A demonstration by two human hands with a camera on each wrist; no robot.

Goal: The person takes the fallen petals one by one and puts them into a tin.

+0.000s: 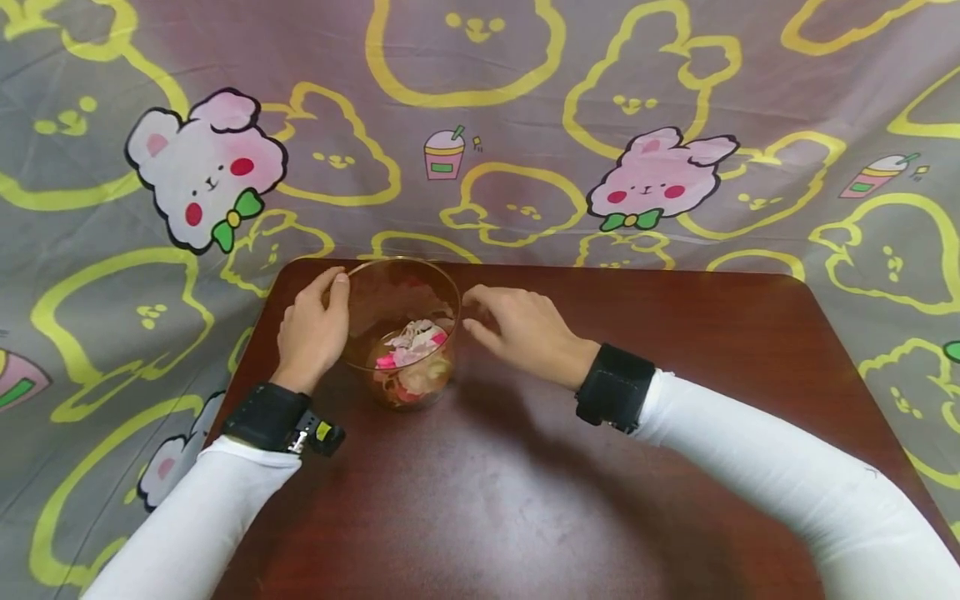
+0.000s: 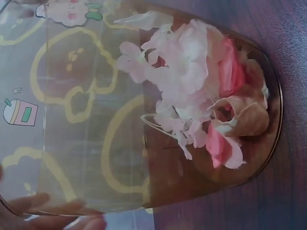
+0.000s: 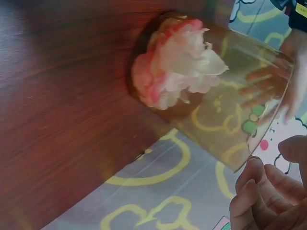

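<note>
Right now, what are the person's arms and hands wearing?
Both arms wear long white sleeves to the wrist. Each wrist carries a black strap: the left wrist band has a small device with a yellow mark clipped on, the right wrist band looks plain. The left hand and right hand are bare.

A dark red-brown wooden table [image 1: 570, 467] with rounded corners is seen, its glossy top showing grain and glare. A clear glass container [image 1: 401, 329] holding pink and white petals [image 1: 414, 350] is stood upright on it, near the far left edge. The table is backed and flanked by a grey cartoon-print cloth [image 1: 525, 125] with yellow outlines and pink bunnies.
</note>
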